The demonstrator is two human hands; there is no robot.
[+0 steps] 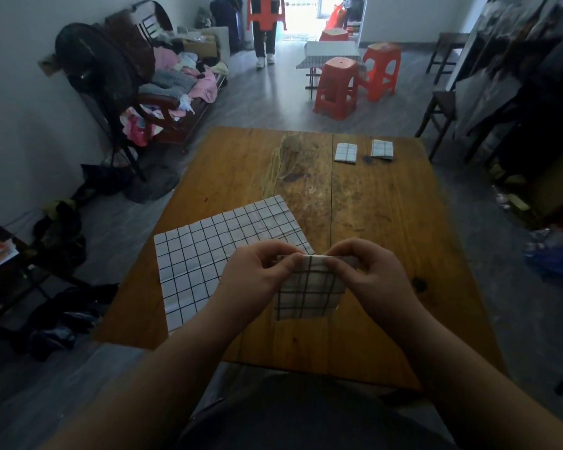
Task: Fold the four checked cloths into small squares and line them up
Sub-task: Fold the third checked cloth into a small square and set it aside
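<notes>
Your left hand (257,274) and right hand (368,271) pinch the top edge of a half-folded cloth (307,293), low center, above the table (387,222); two folded squares (346,152) lie upper right.

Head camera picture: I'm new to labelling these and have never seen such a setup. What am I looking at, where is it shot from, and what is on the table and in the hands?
There is no machine here. A person wears one wide-angle camera on the head, looking forward and down, so you see their own arms reaching in from the bottom edge. The left hand and right hand together pinch the top edge of a partly folded checked cloth and hold it up over the wooden table. On the table, to the left, lies an unfolded checked cloth, spread flat. At the far right side sit two small folded squares, side by side with a gap between them. The room behind is only background.
</notes>
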